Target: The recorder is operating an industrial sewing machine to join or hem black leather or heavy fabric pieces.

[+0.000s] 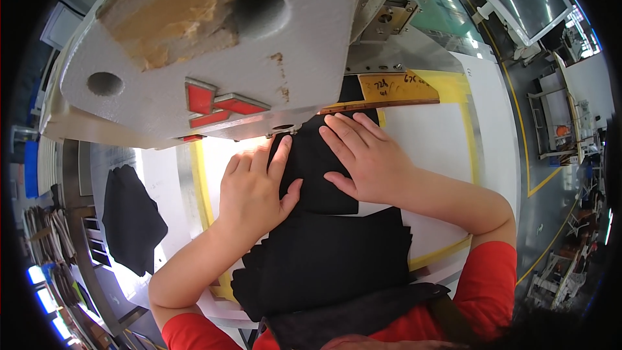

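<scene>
A black fabric piece [314, 185] lies flat on the white work surface below the machine head. My left hand [253, 188] rests at its left edge, fingers stretched forward and thumb apart, the fingertips close to the machine's lower edge. On the right part of the cloth my right hand [372, 159] lies flat with its fingers extended. Just ahead of those fingertips is an amber plate [395, 89] with a straight front edge, and the far end of the cloth reaches it. Nearer my body lies a pile of black fabric pieces [327, 262], their edges fanned unevenly.
A big grey-white machine head [291, 58] with red emblems overhangs the work from the upper left. Another black fabric pile [131, 220] lies at the left. Yellow tape [471, 136] borders the white surface. A monitor [528, 0] stands far right.
</scene>
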